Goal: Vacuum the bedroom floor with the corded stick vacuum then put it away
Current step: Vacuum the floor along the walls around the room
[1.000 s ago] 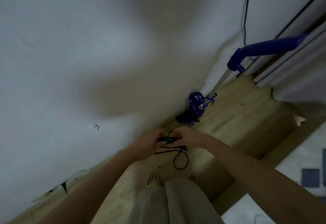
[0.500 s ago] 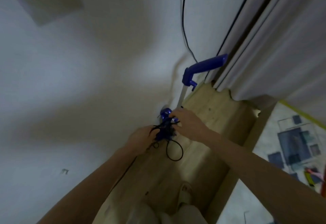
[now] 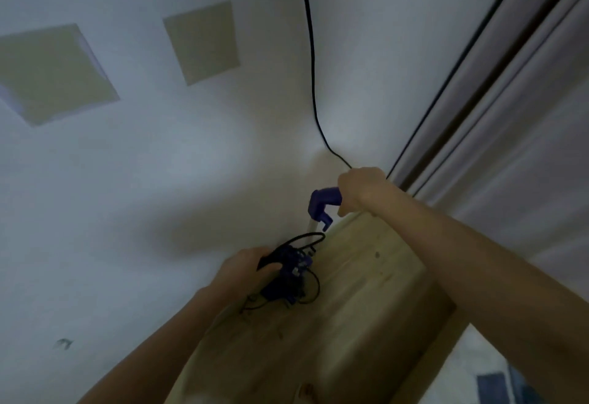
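A blue corded stick vacuum [image 3: 293, 273] stands in the wall corner at the far edge of the wood floor [image 3: 366, 308]; the right hand [image 3: 360, 191] grips its blue handle [image 3: 323, 203] up top; the left hand [image 3: 247, 268] below clasps bunched black cord [image 3: 296, 242] against the body.
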Demonstrator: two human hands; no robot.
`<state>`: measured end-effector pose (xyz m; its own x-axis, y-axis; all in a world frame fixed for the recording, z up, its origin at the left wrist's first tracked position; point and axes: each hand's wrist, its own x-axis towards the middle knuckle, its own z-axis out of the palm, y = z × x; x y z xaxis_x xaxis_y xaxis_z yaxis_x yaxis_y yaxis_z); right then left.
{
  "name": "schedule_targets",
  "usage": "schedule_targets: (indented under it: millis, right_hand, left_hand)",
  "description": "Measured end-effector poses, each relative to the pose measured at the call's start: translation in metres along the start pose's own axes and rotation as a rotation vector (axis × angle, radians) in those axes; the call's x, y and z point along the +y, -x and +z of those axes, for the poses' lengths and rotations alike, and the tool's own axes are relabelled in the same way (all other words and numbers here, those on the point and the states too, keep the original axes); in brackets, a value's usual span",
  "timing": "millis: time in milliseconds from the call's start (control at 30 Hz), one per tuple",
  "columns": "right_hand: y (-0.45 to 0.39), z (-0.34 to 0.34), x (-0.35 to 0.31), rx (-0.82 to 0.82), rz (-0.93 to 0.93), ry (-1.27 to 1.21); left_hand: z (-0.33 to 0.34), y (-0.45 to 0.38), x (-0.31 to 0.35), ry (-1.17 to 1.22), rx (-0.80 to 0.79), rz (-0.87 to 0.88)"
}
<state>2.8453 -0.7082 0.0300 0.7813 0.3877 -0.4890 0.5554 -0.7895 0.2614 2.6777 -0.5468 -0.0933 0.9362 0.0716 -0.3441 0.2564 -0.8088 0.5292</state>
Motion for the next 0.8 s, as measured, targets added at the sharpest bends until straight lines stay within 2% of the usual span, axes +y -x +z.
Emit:
schedule_targets:
  millis: [67, 267, 433, 567, 667, 800]
  right_hand:
    - [-0.001, 0.005, 0.009, -0.058, 0.025, -0.163]
    - [0.013, 0.019, 0.007, 0.058, 0.067, -0.194]
    - [0.048, 0.035, -0.004, 0.099, 0.158, -0.19]
    - [0.083, 0.053, -0.037, 0.133, 0.23, -0.216]
    - [0.111, 0.066, -0.062, 0.143, 0.291, -0.267]
    - [0.148, 0.078, -0.083, 0.142, 0.354, -0.339]
  left_hand:
    - [0.002, -0.005, 0.004, -0.002, -0.002, 0.006]
    - [0.008, -0.01, 0.012, 0.045, -0.019, 0.05]
    - [-0.001, 0.004, 0.006, -0.125, -0.053, 0.272]
    - [-0.006, 0.022, 0.0, -0.292, 0.003, 0.416]
    - [-0.007, 0.043, -0.006, -0.299, -0.024, 0.521]
    - [-0.005, 0.071, -0.012, -0.28, -0.145, 0.614]
